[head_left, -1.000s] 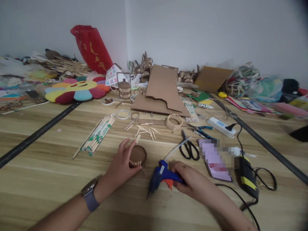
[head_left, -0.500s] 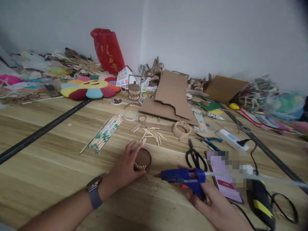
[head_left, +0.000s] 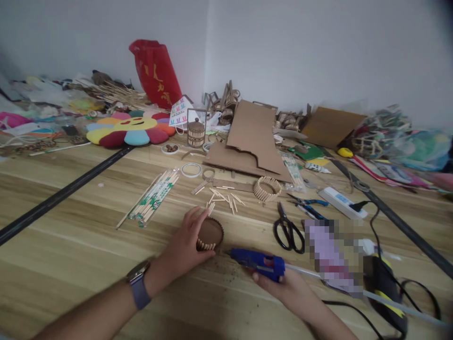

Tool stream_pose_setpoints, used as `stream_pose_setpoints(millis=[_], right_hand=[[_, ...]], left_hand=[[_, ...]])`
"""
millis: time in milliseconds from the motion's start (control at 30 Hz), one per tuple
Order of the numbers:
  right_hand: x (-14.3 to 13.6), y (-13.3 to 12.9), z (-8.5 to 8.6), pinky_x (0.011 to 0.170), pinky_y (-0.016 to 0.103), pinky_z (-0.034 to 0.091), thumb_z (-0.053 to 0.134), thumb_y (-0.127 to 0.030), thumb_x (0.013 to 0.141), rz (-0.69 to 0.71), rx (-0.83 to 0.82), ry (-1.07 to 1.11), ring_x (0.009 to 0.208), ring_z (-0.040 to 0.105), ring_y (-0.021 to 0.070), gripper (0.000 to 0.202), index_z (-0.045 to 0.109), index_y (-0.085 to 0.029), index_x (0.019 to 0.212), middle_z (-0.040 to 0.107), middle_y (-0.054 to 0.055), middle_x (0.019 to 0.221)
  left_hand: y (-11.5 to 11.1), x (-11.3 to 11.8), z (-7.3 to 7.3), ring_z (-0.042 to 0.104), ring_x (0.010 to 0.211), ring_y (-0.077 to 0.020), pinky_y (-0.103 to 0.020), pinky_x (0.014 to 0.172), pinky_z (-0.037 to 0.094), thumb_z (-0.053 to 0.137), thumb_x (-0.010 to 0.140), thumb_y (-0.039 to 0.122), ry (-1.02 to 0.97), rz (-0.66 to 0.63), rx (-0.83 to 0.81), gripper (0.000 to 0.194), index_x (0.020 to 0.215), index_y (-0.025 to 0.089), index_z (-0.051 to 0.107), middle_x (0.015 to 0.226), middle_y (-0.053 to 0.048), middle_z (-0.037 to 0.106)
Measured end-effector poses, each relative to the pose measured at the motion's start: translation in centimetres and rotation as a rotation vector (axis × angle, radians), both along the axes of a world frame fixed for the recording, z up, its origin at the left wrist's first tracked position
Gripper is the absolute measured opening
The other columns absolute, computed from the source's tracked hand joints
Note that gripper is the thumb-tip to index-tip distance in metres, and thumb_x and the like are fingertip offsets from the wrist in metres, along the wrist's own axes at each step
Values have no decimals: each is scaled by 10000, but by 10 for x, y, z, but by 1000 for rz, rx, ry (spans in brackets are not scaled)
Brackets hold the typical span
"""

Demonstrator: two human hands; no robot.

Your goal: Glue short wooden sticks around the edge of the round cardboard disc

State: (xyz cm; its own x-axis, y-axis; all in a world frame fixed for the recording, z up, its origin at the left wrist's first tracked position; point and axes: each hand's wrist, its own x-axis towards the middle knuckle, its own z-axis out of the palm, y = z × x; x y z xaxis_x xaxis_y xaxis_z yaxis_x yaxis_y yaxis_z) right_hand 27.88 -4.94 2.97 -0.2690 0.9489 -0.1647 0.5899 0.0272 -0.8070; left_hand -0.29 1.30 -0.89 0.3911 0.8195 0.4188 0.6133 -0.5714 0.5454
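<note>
My left hand (head_left: pixel 186 243) pinches a few short sticks (head_left: pixel 210 208) between thumb-side fingertips, and its thumb lies near the front of a round brown piece (head_left: pixel 211 232) edged with small sticks. Blue glue gun (head_left: pixel 257 262) is gripped in my right hand (head_left: pixel 283 285); its nozzle points left, close to the round piece's right front edge. Loose short sticks (head_left: pixel 230 200) lie behind the round piece. A ring of sticks (head_left: pixel 267 189) stands to their right.
Black scissors (head_left: pixel 288 231), pliers (head_left: pixel 309 203) and a white power strip (head_left: pixel 342 203) lie at right, with a cable. Packaged sticks (head_left: pixel 155 196) lie left. Cardboard (head_left: pixel 251 137), a flower cushion (head_left: pixel 136 127) and a small lidded bucket (head_left: pixel 196 133) are behind.
My right hand has moved left and lower with the glue gun, which now tilts more, its nozzle a little higher. My left hand has hardly moved.
</note>
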Motion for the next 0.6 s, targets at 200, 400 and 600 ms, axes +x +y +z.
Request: stream_pose_setpoints(millis=[200,400,600], right_hand=[[-10,20,2,905,409,603,615,-644,876,58,55,59,937,745,273,510,792,-195,1040,808,90,1027],[-11,25,-3,837,399,622,613,-632,882,70,140,7,899,750,273,488,785,-188,988,809,97,979],[-10,16,-11,819,378,618,631,-567,881,51,186,-66,896,737,269,405,771,-206,1000,792,85,966]], left_hand=[[2,-1,-4,377,1464,-406,-655,1171,371,851,721,170,-15,-9,19,1112,1574,306,150,1542,-161,428],[0,0,-2,374,1466,-395,-644,1172,377,843,722,146,-16,-4,9,1104,1573,303,158,1537,-160,431],[-1,0,1,380,1458,-389,-638,1172,376,826,737,147,-5,-8,7,1070,1570,290,169,1526,-169,431]])
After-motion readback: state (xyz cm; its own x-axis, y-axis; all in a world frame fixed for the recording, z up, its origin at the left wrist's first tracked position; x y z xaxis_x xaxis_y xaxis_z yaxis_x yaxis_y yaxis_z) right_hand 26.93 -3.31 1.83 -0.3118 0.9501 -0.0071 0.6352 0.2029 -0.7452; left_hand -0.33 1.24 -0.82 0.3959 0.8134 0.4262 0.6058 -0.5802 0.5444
